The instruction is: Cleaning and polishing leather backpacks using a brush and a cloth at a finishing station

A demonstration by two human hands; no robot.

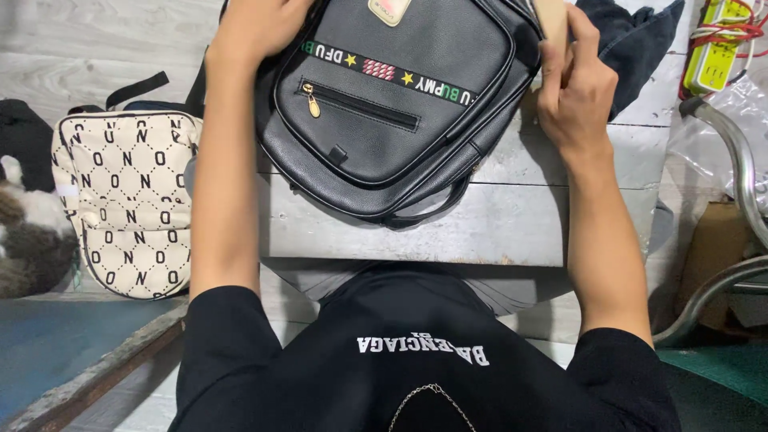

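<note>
A black leather-look backpack (400, 120) lies on a grey-white wooden bench (520, 216), its front pocket with a gold zipper pull facing up and a striped band across it. My left hand (260, 28) rests on the backpack's upper left edge, gripping it. At the bag's right side, my right hand (572, 88) is closed around a tan, flat object (552, 16) that sticks up past the frame's top. Part of both hands is cut off or hidden by the bag.
A cream backpack with a dark letter pattern (128, 200) stands at the left. A furry animal (28, 232) lies at the far left. Dark cloth (632, 40) lies behind the bag. A yellow power strip with red wires (716, 44) and metal tubing (740, 176) are at right.
</note>
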